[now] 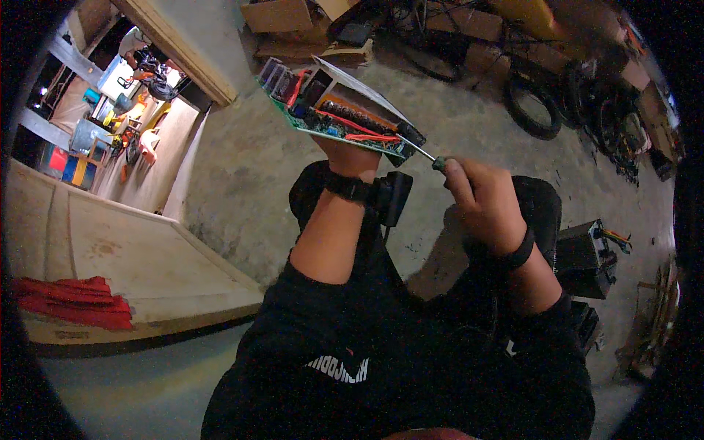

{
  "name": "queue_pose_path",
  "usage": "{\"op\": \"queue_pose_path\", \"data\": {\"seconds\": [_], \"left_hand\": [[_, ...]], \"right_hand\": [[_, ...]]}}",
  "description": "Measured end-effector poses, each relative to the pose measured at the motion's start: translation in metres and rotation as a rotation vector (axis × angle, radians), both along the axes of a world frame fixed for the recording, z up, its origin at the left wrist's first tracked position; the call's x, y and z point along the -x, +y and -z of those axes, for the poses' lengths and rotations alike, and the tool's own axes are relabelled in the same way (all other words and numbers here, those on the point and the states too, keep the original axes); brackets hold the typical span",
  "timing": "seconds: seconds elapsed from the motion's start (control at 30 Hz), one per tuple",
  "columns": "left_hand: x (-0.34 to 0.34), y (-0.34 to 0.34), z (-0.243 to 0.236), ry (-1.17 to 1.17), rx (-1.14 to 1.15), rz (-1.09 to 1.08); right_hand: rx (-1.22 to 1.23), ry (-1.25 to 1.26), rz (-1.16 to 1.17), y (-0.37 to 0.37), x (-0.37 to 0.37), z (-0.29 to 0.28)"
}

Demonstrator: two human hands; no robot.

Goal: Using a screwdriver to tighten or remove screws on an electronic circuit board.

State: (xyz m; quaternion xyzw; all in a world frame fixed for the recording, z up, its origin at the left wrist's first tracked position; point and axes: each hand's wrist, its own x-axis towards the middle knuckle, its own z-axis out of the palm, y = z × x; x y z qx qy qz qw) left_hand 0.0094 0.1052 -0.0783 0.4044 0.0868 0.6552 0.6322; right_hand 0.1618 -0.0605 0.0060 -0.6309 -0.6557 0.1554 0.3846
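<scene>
A green circuit board [334, 132] is held up in front of me, tilted, with red wires, dark components and metal heat sinks on it. From beneath, my left hand [349, 157] supports it; its fingers are mostly hidden behind the board. My right hand [485, 202] is closed around the dark green handle of a screwdriver [438, 163]. The screwdriver's metal shaft reaches left to the board's right end, where the tip is among the parts; the exact contact point is too small to tell.
Metal-cased boxes with coloured wires [583, 249] stand on the concrete floor at my right. Tyres [524, 110] and cardboard boxes [279, 16] lie farther off. At left, a red cloth [73, 301] rests on a pale surface [147, 257], beside a doorway onto a cluttered lit area.
</scene>
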Motion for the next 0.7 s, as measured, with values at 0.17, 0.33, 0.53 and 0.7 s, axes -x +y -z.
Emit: {"op": "queue_pose_path", "data": {"seconds": [0.17,0.33,0.53,0.7], "left_hand": [[0.007,0.000,-0.003,0.639,-0.315,-0.504],[0.004,0.010,0.006,0.067,-0.030,-0.024],[0.003,0.011,0.001,-0.171,0.112,0.128],[0.001,0.004,-0.004,0.139,0.033,-0.113]], "right_hand": [[0.095,0.020,0.036,-0.001,-0.003,0.004],[-0.032,0.032,-0.012,-0.001,-0.008,0.004],[-0.116,0.047,0.037,0.000,-0.003,-0.002],[0.258,0.066,0.045,-0.001,-0.007,-0.005]]}}
